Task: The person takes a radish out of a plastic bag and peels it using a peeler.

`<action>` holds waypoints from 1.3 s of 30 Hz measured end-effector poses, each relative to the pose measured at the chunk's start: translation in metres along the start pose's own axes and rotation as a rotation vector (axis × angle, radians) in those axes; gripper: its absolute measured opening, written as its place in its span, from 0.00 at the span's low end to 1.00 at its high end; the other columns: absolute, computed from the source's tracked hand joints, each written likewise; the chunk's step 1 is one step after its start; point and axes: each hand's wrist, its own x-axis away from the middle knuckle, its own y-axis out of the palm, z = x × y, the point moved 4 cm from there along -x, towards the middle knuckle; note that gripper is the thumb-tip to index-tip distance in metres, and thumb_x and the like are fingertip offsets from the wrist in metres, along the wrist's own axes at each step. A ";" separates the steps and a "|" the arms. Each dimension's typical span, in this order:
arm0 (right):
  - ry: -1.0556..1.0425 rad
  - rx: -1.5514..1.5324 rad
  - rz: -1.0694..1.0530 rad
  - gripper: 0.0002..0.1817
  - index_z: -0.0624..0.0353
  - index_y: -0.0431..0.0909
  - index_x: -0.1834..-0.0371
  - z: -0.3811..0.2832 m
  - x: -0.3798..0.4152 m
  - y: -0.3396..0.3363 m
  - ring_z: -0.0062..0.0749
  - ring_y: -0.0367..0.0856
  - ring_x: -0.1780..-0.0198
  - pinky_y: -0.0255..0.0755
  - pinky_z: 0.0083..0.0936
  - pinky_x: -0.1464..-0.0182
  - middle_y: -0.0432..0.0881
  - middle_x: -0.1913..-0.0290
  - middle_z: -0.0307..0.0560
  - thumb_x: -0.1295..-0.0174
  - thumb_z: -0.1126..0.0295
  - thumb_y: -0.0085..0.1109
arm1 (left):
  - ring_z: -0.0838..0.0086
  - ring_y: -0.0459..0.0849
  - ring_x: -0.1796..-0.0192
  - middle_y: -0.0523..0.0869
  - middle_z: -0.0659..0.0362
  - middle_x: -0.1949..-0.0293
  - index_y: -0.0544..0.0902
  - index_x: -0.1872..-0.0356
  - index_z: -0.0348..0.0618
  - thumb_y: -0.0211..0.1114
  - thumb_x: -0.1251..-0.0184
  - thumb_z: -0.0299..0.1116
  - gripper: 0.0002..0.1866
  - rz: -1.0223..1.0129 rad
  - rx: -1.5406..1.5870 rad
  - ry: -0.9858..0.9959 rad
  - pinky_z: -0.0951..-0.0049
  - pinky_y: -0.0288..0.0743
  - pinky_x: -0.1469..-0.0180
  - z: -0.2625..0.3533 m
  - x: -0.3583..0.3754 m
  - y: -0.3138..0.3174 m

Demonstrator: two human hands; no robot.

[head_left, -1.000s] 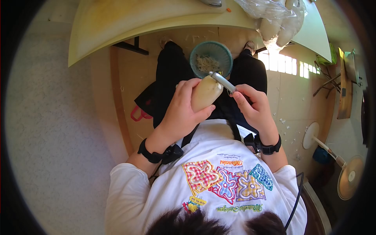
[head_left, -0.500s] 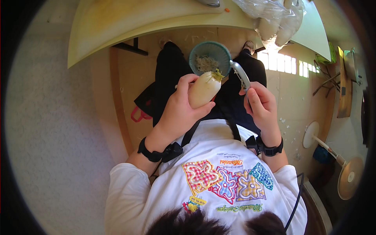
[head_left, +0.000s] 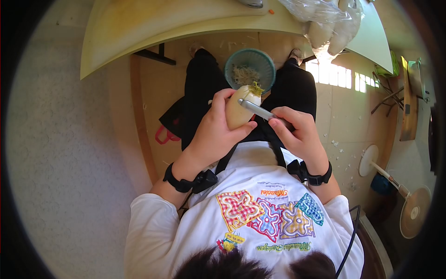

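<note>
Head camera, sole view | is looking forward and steeply down from the wearer's head | hair (head_left: 220, 267) and white shirt (head_left: 265, 186) are filling the lower edge, nearest | left hand (head_left: 214, 124) and right hand (head_left: 301, 129) are sitting mid-frame, close | table (head_left: 195, 16) is crossing the top, farther off | dark round border (head_left: 14, 260) is ringing the view

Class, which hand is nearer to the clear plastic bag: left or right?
Right. The right hand, holding the peeler, is below and slightly left of the clear plastic bag in the picture; the left hand, gripping the white radish, sits farther left.
</note>
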 end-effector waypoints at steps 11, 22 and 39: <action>0.025 -0.007 0.013 0.09 0.63 0.82 0.59 0.002 -0.001 0.004 0.25 0.67 0.80 0.63 0.24 0.75 0.72 0.81 0.44 0.34 0.68 0.65 | 0.69 0.81 0.45 0.80 0.52 0.46 0.65 0.35 0.42 0.75 0.43 0.28 0.36 -0.042 -0.030 -0.083 0.68 0.75 0.42 0.003 0.003 -0.005; 0.295 -0.113 0.119 0.11 0.66 0.82 0.58 0.052 0.001 -0.007 0.16 0.64 0.77 0.58 0.20 0.75 0.75 0.79 0.37 0.29 0.67 0.60 | 0.69 0.81 0.46 0.79 0.53 0.47 0.65 0.37 0.43 0.77 0.45 0.28 0.37 -0.087 -0.050 0.058 0.70 0.75 0.43 0.020 0.004 -0.010; 0.170 -0.441 0.136 0.07 0.61 0.82 0.58 0.015 0.007 -0.018 0.08 0.60 0.76 0.53 0.14 0.76 0.73 0.77 0.29 0.34 0.70 0.65 | 0.60 0.83 0.46 0.80 0.48 0.45 0.65 0.36 0.42 0.79 0.45 0.34 0.38 -0.059 -0.225 0.035 0.66 0.76 0.43 0.013 0.003 -0.007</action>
